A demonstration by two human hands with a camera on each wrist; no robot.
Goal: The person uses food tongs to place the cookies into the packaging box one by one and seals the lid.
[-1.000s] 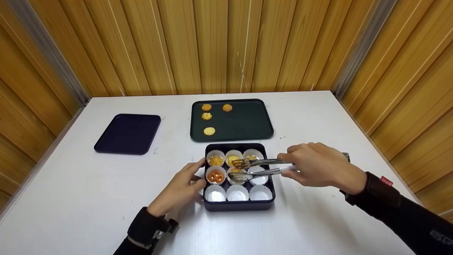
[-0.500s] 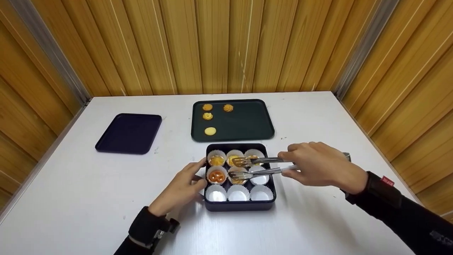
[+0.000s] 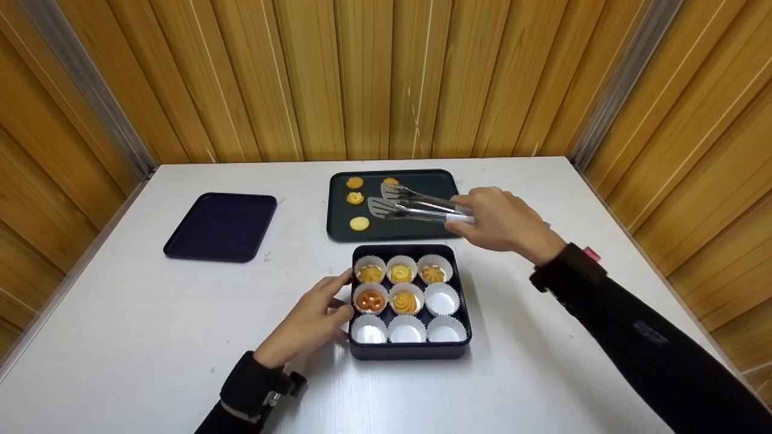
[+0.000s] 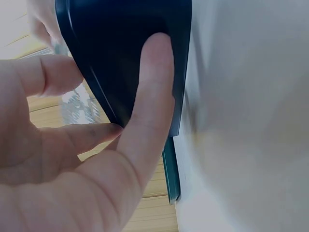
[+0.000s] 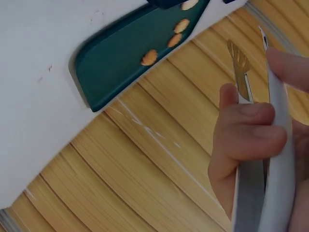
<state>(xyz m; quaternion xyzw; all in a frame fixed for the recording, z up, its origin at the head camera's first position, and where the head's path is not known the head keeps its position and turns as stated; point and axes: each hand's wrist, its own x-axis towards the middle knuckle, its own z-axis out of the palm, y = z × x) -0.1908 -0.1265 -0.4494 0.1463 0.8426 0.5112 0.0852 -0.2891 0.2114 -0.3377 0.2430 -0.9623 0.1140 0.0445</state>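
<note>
Currently, the right hand grips metal tongs, their slotted ends apart over the green tray of cookies, while the left hand, fingers spread, touches the left side of the navy box of paper cups.

Worktop: one, white, with small dark specks right of centre. Purple tray: one, dark, corners rounded, rim low, lying flat on the worktop's left part. Smudges: faint, just right of the purple tray. Back wall: upright yellow-brown wood-grain boards behind the worktop's far edge; pale scratches near the middle. Side walls: two, similar boarding, left and right. Corner strips: two, grey, one at each back corner.
</note>
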